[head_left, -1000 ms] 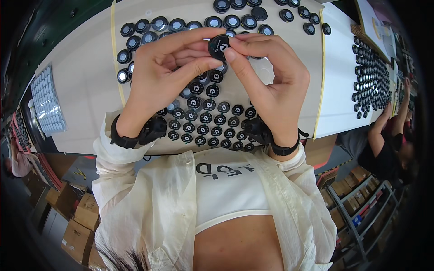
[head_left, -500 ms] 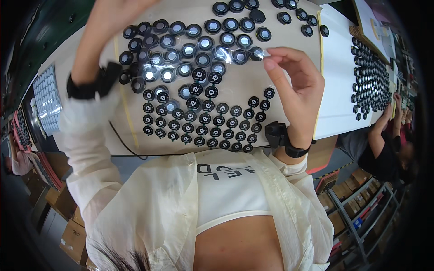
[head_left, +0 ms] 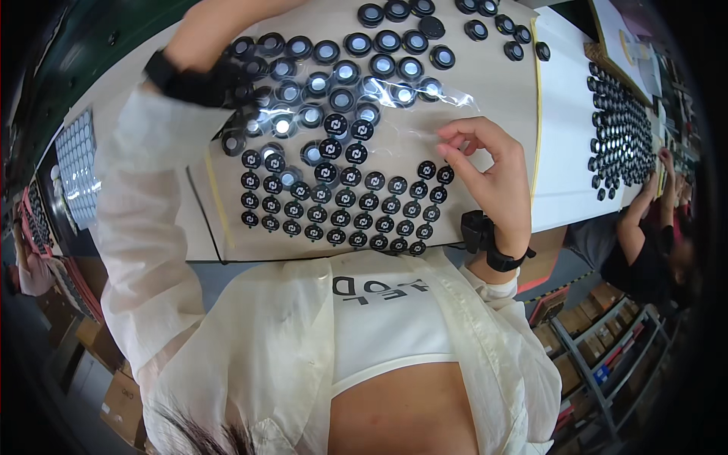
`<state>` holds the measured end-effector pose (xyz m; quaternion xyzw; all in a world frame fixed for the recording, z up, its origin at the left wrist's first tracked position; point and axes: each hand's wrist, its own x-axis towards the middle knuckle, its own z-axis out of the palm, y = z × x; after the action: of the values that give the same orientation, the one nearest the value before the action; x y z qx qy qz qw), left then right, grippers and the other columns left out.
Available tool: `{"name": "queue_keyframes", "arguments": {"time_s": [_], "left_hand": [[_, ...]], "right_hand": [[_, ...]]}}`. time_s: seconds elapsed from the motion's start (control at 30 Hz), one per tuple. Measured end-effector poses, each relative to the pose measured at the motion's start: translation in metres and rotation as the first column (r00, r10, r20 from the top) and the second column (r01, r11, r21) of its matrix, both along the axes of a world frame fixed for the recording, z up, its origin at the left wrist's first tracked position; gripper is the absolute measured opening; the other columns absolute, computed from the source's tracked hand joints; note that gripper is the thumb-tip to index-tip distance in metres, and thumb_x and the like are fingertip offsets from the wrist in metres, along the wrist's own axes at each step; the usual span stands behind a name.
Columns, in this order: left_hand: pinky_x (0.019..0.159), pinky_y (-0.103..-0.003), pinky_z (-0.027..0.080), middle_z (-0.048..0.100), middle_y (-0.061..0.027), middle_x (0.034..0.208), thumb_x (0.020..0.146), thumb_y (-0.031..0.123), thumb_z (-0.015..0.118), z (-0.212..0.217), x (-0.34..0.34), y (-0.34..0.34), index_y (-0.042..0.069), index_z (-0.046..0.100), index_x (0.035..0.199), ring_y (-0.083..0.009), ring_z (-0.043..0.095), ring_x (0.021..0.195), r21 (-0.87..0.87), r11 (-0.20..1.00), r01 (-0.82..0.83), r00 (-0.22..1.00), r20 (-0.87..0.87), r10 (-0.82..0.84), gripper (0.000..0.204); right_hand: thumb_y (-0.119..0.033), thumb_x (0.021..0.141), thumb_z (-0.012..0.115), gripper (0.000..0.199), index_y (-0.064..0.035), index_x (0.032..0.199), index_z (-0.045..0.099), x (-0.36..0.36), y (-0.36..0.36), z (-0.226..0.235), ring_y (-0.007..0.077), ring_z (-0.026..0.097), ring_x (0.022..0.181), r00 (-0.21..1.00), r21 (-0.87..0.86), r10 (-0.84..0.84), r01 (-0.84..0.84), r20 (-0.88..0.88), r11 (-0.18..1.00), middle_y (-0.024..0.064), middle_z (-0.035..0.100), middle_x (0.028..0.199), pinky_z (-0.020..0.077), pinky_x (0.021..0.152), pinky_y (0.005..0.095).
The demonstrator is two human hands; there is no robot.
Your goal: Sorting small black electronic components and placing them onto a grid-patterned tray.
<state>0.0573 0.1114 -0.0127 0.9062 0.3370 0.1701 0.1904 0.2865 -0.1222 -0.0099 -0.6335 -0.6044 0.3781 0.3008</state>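
Note:
At the top left my left hand (head_left: pixel 262 4) reaches over the far part of the table, its fingers cut off by the picture's upper edge. A black band with a dark module is on that wrist. My right hand (head_left: pixel 493 163) hovers right of centre, thumb and index finger curled with their tips slightly apart, nothing visible between them. A clear, shiny plastic film (head_left: pixel 455 98) lies over part of a group of round black parts with pale centres (head_left: pixel 346 73). Nearer to me are rows of black discs with a white mark (head_left: pixel 346 198), close to my right fingertips.
Yellow tape (head_left: pixel 537 98) runs along the table on the right. Beyond it, a white surface (head_left: pixel 565 167) carries many more round black parts (head_left: pixel 618 129), with another person's hands (head_left: pixel 652 186) beside them. A tray of pale round pieces (head_left: pixel 76 167) stands at the left.
My right hand has moved from the film's right end down toward me. My left arm has swung right and farther away, its wristband now over the round parts. The film has shifted slightly.

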Motion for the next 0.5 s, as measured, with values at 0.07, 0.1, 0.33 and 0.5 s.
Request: {"name": "queue_keyframes", "arguments": {"time_s": [0.07,0.1,0.33,0.5], "left_hand": [[0.088,-0.042,0.050,0.064,-0.0171,0.105,0.082,0.010,0.066,-0.019,0.019,0.016,0.003,0.067,0.108,-0.0356,0.062,0.099,0.165,0.977,0.133,0.985,0.089,-0.150,0.028],[0.088,-0.042,0.050,0.064,-0.0171,0.105,0.082,0.010,0.066,-0.018,0.024,0.014,0.003,0.067,0.108,-0.0356,0.062,0.099,0.162,0.978,0.133,0.984,0.093,-0.149,0.028],[0.087,-0.043,0.050,0.066,-0.0191,0.100,0.081,0.014,0.069,0.010,0.028,-0.008,0.001,0.067,0.109,-0.0367,0.063,0.096,0.065,0.997,0.044,0.981,-0.193,-0.031,0.031],[0.091,-0.037,0.048,0.062,-0.0119,0.118,0.080,0.011,0.070,-0.009,0.033,-0.100,0.002,0.056,0.117,-0.0314,0.059,0.109,-0.169,0.896,0.411,0.909,0.004,-0.417,0.041]], "right_hand": [[0.001,0.079,0.072,0.019,-0.0011,0.098,0.068,-0.003,0.003,0.007,0.0180,0.064,0.075,0.998,0.013,0.030,-0.031,0.049,0.999,0.0090,0.068,0.086,0.0486,0.067,0.0284],[0.001,0.079,0.072,0.019,-0.0011,0.098,0.068,-0.003,0.004,0.010,0.0180,0.064,0.075,0.998,0.009,0.031,-0.031,0.051,0.999,0.0090,0.068,0.086,0.0486,0.067,0.0284],[0.008,0.074,0.072,0.021,-0.0007,0.090,0.062,0.010,-0.010,0.009,0.0231,0.067,0.073,0.991,-0.146,0.101,-0.088,0.085,0.985,0.0119,0.067,0.079,0.0507,0.066,0.0315],[0.008,0.072,0.073,0.023,-0.0011,0.090,0.061,0.011,-0.011,-0.001,0.0265,0.068,0.072,0.985,-0.179,0.097,-0.070,0.144,0.981,0.0128,0.067,0.076,0.0520,0.066,0.0339]]}}
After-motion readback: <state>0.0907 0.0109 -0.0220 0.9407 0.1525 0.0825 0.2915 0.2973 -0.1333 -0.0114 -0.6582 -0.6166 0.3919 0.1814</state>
